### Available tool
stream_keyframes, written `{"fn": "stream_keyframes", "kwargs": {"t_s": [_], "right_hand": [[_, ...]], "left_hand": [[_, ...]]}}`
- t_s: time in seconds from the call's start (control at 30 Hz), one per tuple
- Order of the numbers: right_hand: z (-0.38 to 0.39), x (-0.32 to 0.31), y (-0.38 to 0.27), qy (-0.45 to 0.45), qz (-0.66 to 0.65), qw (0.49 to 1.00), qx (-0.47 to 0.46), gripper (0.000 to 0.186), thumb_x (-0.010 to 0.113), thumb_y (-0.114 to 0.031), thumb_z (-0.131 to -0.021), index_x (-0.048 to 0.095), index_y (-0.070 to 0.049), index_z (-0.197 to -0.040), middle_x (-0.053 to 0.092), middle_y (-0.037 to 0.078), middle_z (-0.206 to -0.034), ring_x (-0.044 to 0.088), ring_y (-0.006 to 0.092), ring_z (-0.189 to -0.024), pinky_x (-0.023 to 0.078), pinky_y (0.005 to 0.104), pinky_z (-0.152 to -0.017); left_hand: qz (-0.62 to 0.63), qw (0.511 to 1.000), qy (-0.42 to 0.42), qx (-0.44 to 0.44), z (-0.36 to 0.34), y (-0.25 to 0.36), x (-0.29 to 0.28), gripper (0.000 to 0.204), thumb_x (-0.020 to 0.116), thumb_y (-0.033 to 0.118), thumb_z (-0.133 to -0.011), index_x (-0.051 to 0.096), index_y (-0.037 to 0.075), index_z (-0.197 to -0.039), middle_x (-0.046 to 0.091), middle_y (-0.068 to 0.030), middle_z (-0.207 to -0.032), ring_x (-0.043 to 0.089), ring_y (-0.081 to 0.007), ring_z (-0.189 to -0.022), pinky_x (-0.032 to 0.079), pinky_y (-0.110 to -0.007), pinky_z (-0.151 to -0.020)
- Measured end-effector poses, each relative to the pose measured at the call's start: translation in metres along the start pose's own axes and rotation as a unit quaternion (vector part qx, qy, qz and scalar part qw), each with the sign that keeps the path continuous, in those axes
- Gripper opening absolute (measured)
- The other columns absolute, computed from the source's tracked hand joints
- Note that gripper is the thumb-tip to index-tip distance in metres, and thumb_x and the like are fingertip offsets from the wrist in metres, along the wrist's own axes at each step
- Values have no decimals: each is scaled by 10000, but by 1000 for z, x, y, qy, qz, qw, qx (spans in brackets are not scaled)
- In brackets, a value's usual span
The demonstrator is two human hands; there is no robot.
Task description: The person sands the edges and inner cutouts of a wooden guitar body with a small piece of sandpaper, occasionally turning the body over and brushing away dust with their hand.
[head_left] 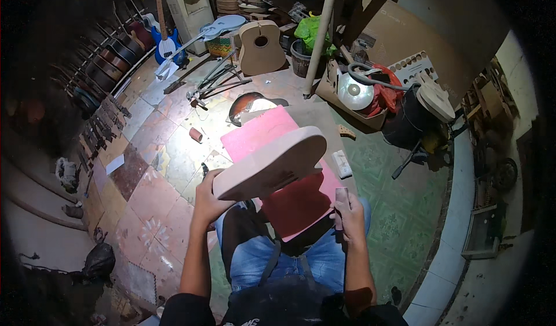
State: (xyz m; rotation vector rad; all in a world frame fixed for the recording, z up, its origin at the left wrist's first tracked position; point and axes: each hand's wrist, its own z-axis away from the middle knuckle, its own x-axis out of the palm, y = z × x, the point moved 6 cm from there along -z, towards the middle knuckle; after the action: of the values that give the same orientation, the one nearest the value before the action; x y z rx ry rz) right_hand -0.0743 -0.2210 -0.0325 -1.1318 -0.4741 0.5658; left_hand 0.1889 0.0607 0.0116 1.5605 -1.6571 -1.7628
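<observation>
A bare wooden guitar body is tilted up on its side above my lap. My left hand grips its left end, with the thumb hidden behind the wood. In my right hand is a small flat sanding block, held upright with the fingers closed round it, apart from the guitar body. Beneath the body lies a pink foam sheet, its near part in shadow between my knees. A small white box-like block rests just right of the sheet.
A sunburst guitar body lies beyond the pink sheet, near a brown cylinder. Farther back stand an acoustic guitar body, a blue electric guitar and a pole. A cardboard box and dark bin stand at right.
</observation>
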Motion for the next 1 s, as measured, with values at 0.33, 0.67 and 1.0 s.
{"fn": "stream_keyframes", "kwargs": {"t_s": [0.33,0.67,1.0], "right_hand": [[53,21,-153,83,301,858,-408,421,569,91,-812,650,47,-1222,606,187,-1243,639,311,-1118,522,387,-962],[66,35,-185,30,490,691,-530,398,611,6,-751,712,-51,-1132,698,122,-1187,685,276,-969,550,402,-861],[67,33,-175,13,451,720,-527,423,622,14,-754,718,-112,-1147,697,107,-1170,697,316,-992,569,416,-895]], "left_hand": [[-51,985,63,151,-5,159,23,545,891,175,-606,657,56,-1084,710,-142,-848,730,-295,-733,572,-350,-664],[-34,983,-3,182,-7,205,80,531,864,156,-633,666,64,-1117,704,-113,-955,711,-287,-815,560,-366,-713],[-37,982,-11,184,-10,207,81,508,902,159,-657,672,20,-1088,717,-144,-948,741,-257,-823,576,-327,-725]]}}
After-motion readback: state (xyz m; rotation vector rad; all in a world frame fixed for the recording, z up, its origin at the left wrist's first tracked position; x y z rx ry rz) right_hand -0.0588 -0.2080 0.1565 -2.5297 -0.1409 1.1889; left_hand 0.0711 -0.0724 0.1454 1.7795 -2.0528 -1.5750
